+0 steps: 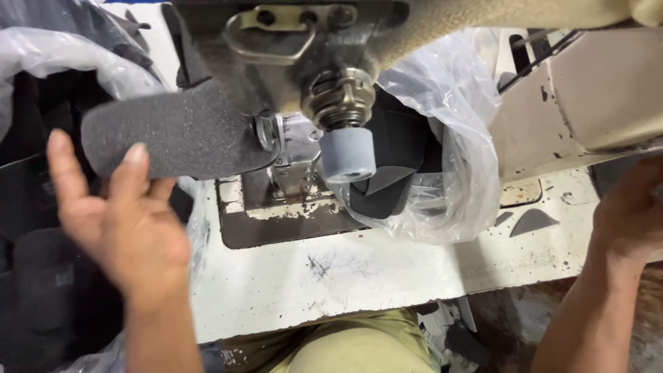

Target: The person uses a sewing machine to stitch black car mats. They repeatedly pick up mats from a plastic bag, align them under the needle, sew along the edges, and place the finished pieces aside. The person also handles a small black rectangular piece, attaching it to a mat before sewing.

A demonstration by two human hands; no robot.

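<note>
Beige and worn, the sewing machine (483,41) fills the upper part of the view, and everything else is placed against it. Below the machine lies the white, chipped table (359,276), marked with scratches and dark specks. To the right of the machine's needle area, a clear plastic bag (456,138) is seen with black pieces inside. To the left of the machine, a dark grey foam piece (173,131) is held up, its right end reaching under the machine's head. The left hand (110,214) is seen below that foam piece, fingers spread and loosely open, the fingertips touching its lower edge. The right hand (632,214) is set at the right of the machine, beneath its body; whether it is gripping anything cannot be told. Under the machine's head hangs a small grey cylinder (347,153). A small dark triangular scrap (532,221) lies on the table right of the bag.
</note>
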